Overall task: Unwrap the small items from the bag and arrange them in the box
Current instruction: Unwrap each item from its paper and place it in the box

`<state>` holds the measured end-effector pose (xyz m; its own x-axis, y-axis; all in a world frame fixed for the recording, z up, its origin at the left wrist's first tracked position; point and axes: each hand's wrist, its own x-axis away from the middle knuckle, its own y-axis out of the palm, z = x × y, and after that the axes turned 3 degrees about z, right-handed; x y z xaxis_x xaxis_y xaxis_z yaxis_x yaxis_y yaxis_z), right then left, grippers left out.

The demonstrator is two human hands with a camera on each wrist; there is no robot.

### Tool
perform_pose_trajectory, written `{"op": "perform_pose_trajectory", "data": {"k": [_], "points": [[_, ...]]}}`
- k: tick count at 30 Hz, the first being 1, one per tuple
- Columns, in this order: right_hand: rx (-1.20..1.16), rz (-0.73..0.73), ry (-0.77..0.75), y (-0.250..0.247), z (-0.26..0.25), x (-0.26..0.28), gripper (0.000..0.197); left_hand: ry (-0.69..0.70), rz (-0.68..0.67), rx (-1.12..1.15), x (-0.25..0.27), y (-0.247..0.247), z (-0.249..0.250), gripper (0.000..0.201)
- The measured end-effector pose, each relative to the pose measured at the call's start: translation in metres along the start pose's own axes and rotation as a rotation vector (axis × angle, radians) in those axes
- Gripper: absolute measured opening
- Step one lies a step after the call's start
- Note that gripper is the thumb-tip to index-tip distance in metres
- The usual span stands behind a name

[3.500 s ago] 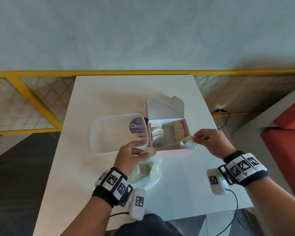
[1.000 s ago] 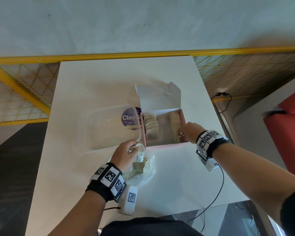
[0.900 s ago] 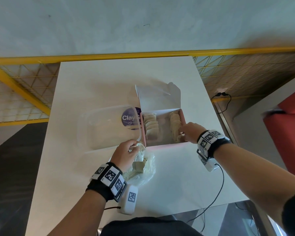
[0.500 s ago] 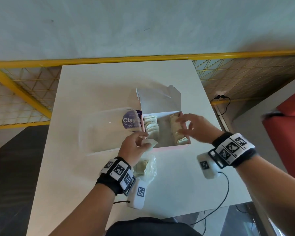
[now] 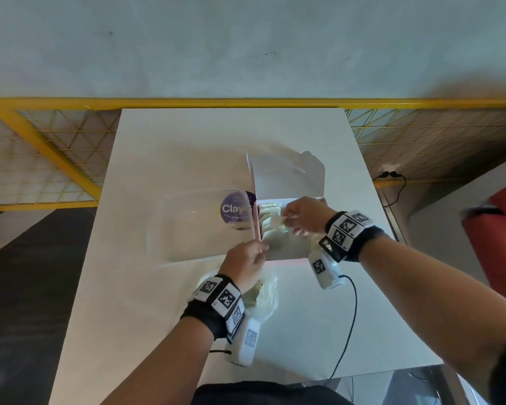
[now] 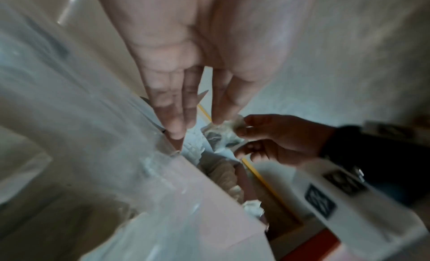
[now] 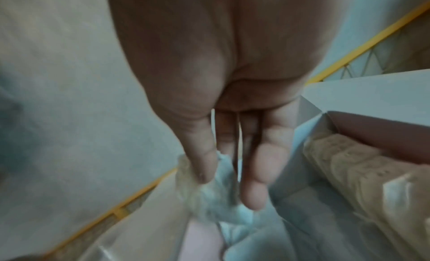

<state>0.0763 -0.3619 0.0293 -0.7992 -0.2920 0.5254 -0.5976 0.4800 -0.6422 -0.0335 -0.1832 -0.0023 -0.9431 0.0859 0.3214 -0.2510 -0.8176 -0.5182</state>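
Since half a second ago, wrapped item [image 5: 276, 221] passed over to right hand [image 5: 304, 219], pinched above pink box [image 5: 287, 252]. Left hand [image 5: 244, 266] released, fingers straight, near box's front-left corner, above bag [image 5: 265, 296].

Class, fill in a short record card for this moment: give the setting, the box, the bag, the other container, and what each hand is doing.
setting: white table beside a yellow railing
box: pink box, lid up, rows of pale items inside
bag: clear plastic bag on the table under the left wrist
other container: clear tub with purple label, left of the box
left hand: left hand at the box's near corner, fingers straight; whether they pinch anything is unclear
right hand: right hand over the box, grip on a crinkly wrapped item
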Motion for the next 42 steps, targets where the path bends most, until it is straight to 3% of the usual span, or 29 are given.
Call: {"op": "perform_pose_trajectory", "data": {"k": [5, 10, 16, 18, 23, 28, 30, 33, 42], "points": [[0.352, -0.163, 0.082, 0.016, 0.008, -0.024, 0.005, -0.039, -0.172, -0.203, -0.001, 0.011, 0.003, 0.041], [0.205, -0.179, 0.163, 0.032, 0.013, -0.04, 0.021, -0.117, -0.195, -0.257, -0.005, 0.011, 0.006, 0.035], [0.008, -0.08, 0.221, 0.051, 0.025, -0.046, 0.02, -0.144, -0.208, -0.27, -0.011, 0.013, 0.003, 0.024], [-0.055, -0.055, 0.222, 0.051, 0.025, -0.043, 0.021, -0.142, -0.206, -0.259, -0.012, 0.013, 0.002, 0.033], [-0.013, -0.057, 0.21, 0.042, 0.024, -0.033, 0.031, -0.128, -0.211, -0.238, -0.012, 0.011, 0.0, 0.043], [0.22, -0.058, 0.34, 0.038, 0.021, -0.025, 0.022, -0.112, -0.19, -0.227, -0.011, 0.01, 0.001, 0.043], [0.238, -0.102, 0.385, 0.045, 0.027, -0.031, 0.03, -0.108, -0.184, -0.23, -0.011, 0.01, 0.001, 0.04], [0.305, -0.215, 0.314, 0.053, 0.02, -0.034, 0.026, -0.101, -0.19, -0.232, -0.011, 0.008, 0.002, 0.04], [0.457, -0.201, 0.158, 0.064, 0.007, -0.034, 0.042, -0.097, -0.208, -0.224, -0.012, 0.005, 0.0, 0.041]]}}
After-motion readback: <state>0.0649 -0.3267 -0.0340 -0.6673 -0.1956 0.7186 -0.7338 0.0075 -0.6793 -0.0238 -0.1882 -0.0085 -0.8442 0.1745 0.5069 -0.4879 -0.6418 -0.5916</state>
